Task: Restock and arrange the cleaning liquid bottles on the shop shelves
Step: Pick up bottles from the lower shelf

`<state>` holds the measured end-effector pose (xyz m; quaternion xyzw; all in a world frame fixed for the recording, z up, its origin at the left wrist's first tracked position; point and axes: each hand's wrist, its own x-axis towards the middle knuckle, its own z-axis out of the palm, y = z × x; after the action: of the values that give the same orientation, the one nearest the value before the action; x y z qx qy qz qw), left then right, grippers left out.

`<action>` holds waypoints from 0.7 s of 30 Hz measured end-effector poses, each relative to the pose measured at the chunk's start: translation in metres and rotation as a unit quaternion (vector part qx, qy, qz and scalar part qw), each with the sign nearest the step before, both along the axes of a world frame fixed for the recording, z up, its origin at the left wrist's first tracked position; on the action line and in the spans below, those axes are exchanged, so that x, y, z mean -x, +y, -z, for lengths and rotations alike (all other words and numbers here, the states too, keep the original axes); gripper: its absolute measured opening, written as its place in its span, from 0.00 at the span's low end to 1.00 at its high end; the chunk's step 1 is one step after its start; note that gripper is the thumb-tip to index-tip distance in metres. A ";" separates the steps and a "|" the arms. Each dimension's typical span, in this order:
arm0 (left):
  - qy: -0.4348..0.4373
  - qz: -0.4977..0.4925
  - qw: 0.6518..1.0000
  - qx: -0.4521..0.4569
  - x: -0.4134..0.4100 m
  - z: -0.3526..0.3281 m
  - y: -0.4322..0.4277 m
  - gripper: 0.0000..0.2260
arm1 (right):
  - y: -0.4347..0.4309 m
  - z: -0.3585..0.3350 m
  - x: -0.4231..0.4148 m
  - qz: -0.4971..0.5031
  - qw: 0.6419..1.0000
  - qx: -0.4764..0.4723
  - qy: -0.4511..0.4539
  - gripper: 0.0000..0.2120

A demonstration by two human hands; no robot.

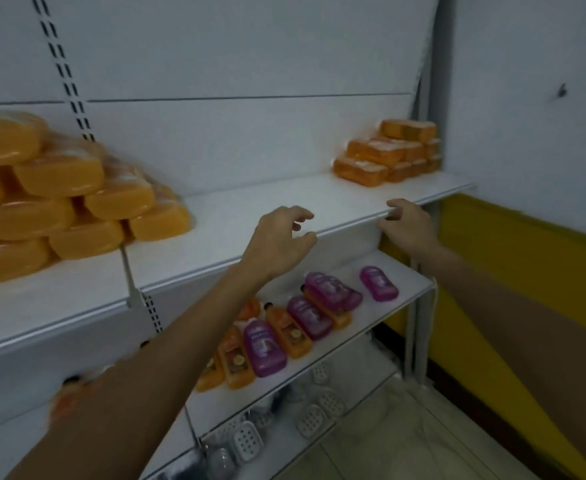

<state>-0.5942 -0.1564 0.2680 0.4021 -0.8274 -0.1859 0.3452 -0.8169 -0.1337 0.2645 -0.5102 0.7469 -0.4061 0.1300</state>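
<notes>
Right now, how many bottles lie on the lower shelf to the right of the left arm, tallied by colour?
Purple bottles: 4
Orange bottles: 5, one partly hidden behind the left forearm
Total: 9
The blurred orange shapes left of that forearm cannot be counted.

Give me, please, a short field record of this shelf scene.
left hand: loosely curled, empty, over upper shelf
right hand: fingers at upper shelf's front edge, grip unclear
soap: left soap stack, right soap stack, both orange
lower shelf: purple bottles and orange bottles lying flat
beneath: white soap dishes
</notes>
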 end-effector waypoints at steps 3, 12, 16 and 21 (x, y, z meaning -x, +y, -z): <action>-0.024 0.023 0.999 -0.030 0.017 0.035 0.006 0.15 | 0.021 0.027 0.015 0.021 0.999 -0.039 0.001 0.21; -0.054 -0.002 0.989 -0.134 0.075 0.120 0.002 0.13 | 0.019 0.118 0.076 0.015 0.986 -0.156 -0.059 0.20; -0.044 -0.029 0.977 -0.207 0.115 0.157 -0.021 0.12 | -0.006 0.153 0.121 -0.018 0.979 -0.181 -0.087 0.12; -0.012 -0.096 0.954 -0.282 0.175 0.208 -0.048 0.09 | -0.043 0.192 0.182 -0.043 0.967 -0.230 -0.102 0.12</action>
<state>-0.7692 -0.2039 0.0600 0.5630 -0.7027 -0.3731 0.2237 -0.9986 -0.1766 0.0726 -0.4540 0.7804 -0.2672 0.3367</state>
